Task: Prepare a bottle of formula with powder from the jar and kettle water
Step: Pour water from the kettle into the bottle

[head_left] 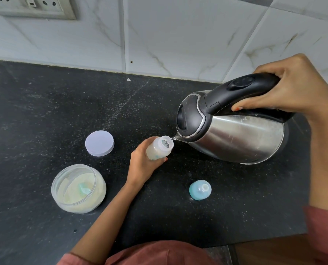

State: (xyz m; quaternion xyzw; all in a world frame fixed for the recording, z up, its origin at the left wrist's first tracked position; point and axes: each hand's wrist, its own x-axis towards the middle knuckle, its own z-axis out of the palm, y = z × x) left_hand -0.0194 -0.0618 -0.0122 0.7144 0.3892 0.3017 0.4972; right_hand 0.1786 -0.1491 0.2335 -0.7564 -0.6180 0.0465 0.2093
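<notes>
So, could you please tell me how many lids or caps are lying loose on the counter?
2: the lavender jar lid lies behind the open powder jar; the blue bottle cap stands nearer, below the kettle.

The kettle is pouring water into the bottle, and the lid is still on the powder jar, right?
Not quite. The kettle is pouring into the bottle, but the jar is open. Its lid lies on the counter behind it, as the head view shows.

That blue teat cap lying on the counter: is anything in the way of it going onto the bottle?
Only the pour itself. The kettle spout sits at the open mouth of the bottle, which the left hand holds. The counter between the teat cap and the bottle is bare.
</notes>
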